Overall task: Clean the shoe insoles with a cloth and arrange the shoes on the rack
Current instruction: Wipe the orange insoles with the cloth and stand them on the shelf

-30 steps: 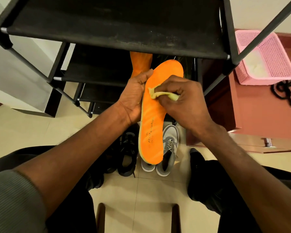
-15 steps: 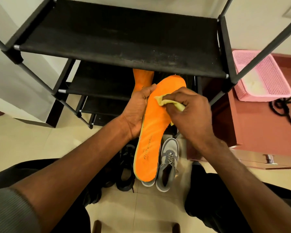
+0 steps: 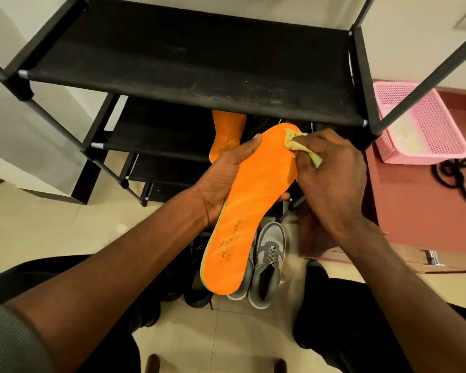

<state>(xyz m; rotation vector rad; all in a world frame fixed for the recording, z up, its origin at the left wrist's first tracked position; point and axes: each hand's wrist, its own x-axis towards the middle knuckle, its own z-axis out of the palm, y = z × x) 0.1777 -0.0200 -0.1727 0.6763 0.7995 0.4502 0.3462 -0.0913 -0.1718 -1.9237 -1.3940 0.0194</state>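
Orange insole (image 3: 253,200) is lying tilted in the left hand (image 3: 223,181), whose fingers are curling under its long edge, thumb along the near rim. The right hand (image 3: 331,170) is pinching a yellow cloth (image 3: 297,144) against the toe edge, just below the black rack (image 3: 194,65) shelf lip. A second insole (image 3: 226,135) is resting on a lower shelf. Grey shoes (image 3: 264,265) are standing on the floor between the knees.

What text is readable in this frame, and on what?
"Air cushion": printed near the heel of the orange insole that the left hand holds; the first word is partly blurred, so this is a best reading.
Smaller print beneath it on the same insole: too small to read.
Second insole behind, on the rack: faint marks, unreadable.
Nothing else carries text.
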